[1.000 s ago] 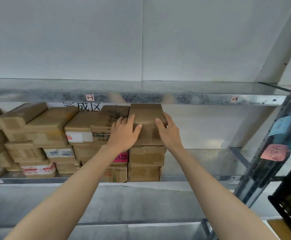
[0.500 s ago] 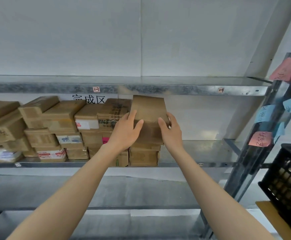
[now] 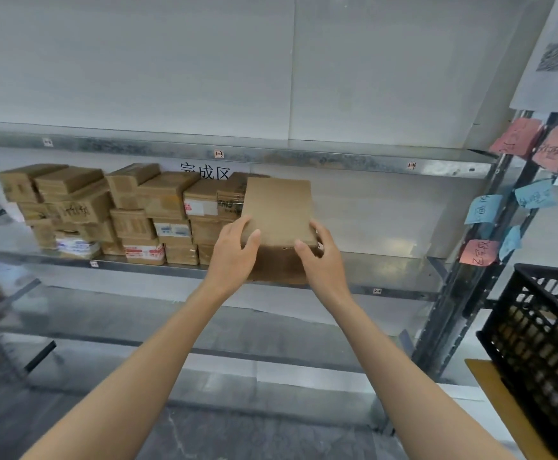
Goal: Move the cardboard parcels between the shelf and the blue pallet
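Note:
A plain cardboard parcel (image 3: 279, 214) is held in front of the metal shelf (image 3: 393, 263), clear of the stacked parcels (image 3: 158, 210) to its left. My left hand (image 3: 234, 252) grips its left lower edge, thumb on top. My right hand (image 3: 320, 257) grips its right lower edge the same way. The parcel hides the parcels that lie behind and below it. No blue pallet is in view.
The shelf's upright (image 3: 476, 247) at the right carries pink and blue paper notes (image 3: 483, 209). A black plastic crate (image 3: 543, 340) stands at the right on a cardboard sheet (image 3: 500, 403). An upper shelf board (image 3: 304, 159) runs overhead; lower shelf boards lie below.
Both hands have lifted the top parcel off its stack and drawn it toward me and lower. The view has swung, so the stacks now sit further left.

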